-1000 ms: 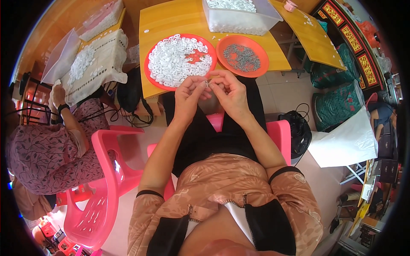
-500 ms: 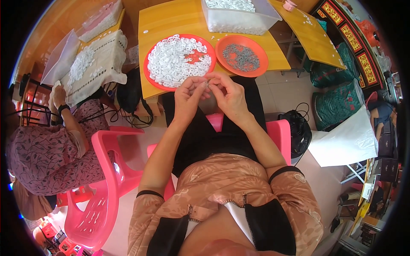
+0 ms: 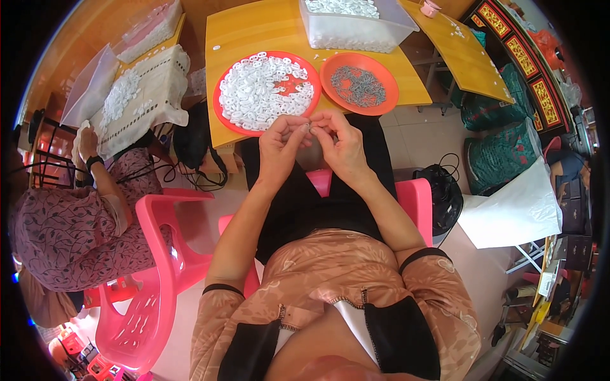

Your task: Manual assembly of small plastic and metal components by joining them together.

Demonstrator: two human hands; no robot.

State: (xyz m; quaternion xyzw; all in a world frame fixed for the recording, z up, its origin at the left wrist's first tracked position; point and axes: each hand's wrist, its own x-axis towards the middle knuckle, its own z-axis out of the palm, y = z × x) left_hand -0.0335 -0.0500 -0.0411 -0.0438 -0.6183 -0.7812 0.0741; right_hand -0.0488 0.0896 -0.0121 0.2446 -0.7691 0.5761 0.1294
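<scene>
Above my lap, just in front of the table edge, my left hand (image 3: 281, 145) and my right hand (image 3: 344, 145) meet fingertip to fingertip. Both are closed in a pinch. Something tiny sits between the fingertips, too small to name. Beyond my left hand is a round red tray (image 3: 221, 113) heaped with small white plastic pieces (image 3: 254, 92) that have holes in them; a red patch shows bare near its right side. Beside it, beyond my right hand, an orange dish (image 3: 390, 79) holds a pile of small grey metal pieces (image 3: 361, 87).
A clear plastic bin (image 3: 356, 42) of white pieces stands at the table's (image 3: 235, 32) back. To the left, another person (image 3: 82, 216) sits by a cloth-covered surface (image 3: 162, 82) with more white pieces. A pink chair (image 3: 155, 279), black bag (image 3: 438, 197) and green sacks (image 3: 502, 152) stand around.
My hands stay almost in the same place. The fingertips have shifted slightly around the tiny thing between them. Trays and their contents look the same.
</scene>
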